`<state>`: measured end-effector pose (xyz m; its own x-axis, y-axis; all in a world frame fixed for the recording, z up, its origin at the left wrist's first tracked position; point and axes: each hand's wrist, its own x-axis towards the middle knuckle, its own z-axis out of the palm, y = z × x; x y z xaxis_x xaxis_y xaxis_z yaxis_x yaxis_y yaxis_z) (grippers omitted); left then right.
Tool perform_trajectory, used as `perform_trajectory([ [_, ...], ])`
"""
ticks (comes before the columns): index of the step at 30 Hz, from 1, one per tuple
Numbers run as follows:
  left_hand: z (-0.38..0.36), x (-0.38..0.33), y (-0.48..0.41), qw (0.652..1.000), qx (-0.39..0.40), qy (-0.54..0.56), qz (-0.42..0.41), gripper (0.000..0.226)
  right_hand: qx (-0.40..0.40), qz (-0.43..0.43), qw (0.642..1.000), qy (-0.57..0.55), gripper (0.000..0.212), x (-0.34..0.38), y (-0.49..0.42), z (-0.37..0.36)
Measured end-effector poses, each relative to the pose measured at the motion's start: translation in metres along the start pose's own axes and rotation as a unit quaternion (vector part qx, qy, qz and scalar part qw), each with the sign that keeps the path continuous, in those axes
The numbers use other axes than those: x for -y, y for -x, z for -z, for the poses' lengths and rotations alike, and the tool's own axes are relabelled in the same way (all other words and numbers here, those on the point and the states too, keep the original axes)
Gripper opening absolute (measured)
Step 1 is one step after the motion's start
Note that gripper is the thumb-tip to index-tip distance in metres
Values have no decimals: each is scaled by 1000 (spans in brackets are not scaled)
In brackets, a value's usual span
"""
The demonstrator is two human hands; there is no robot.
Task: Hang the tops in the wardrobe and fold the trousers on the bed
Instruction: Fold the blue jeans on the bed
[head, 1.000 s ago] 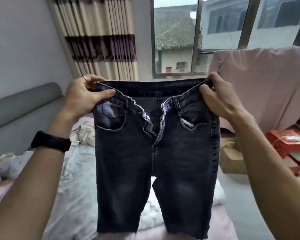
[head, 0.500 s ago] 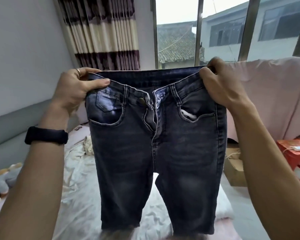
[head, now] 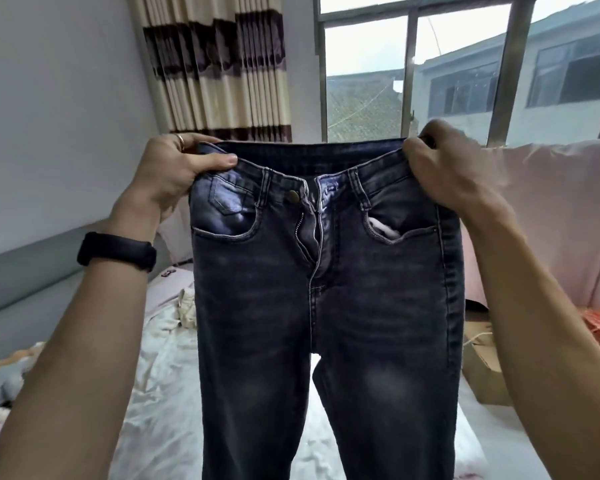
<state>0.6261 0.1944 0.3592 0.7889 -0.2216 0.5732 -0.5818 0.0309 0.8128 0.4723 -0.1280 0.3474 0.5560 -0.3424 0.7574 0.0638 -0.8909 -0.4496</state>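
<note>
While the trousers hang in the air and do not yet lie on the bed, the folding step is, as I judge, only at its beginning.

At the left, the bed carries a crumpled white sheet, and a small cream garment lies on it just beside the left trouser leg. I cannot tell if it is a top or not. No folded trousers show on the part of the bed that I can see.

The left hand, with a black band on its wrist, grips the left corner of the waistband, thumb in front and fingers behind. The trousers are dark jeans, held upright and spread flat between the two hands, front side to the camera. The fly is open and the button undone, and a bit of white pocket lining sticks out. The legs go down out of view, so I cannot say whether the hems touch the bed.

The right hand pinches the right corner of the waistband in the same way.

Further right a large pink cloth hangs spread out, with a cardboard box below it. The wardrobe is not in view, so how many tops are hung I cannot judge. What is left, at least, is to lay these trousers down and fold them.
</note>
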Motion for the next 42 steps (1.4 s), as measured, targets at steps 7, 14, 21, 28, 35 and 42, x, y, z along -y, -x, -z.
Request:
perform_trajectory([
  [7,-29,132,9,984,-3,-161,72,41,127,-53,989,45,18,-64,36,-96],
  [14,-48,275,42,938,-15,-323,127,33,215,-107,965,103,17,-145,100,-203],
  [21,-79,398,3,909,62,-390,135,34,246,-140,946,155,20,-218,103,-307],
  [28,-114,554,-42,859,197,-444,163,27,365,-197,893,173,14,-313,104,-430],
  [35,-152,697,-53,834,253,-458,174,27,401,-229,863,203,10,-403,136,-536],
  [42,-194,819,-105,832,240,-483,130,21,338,-201,886,247,13,-480,122,-641],
])
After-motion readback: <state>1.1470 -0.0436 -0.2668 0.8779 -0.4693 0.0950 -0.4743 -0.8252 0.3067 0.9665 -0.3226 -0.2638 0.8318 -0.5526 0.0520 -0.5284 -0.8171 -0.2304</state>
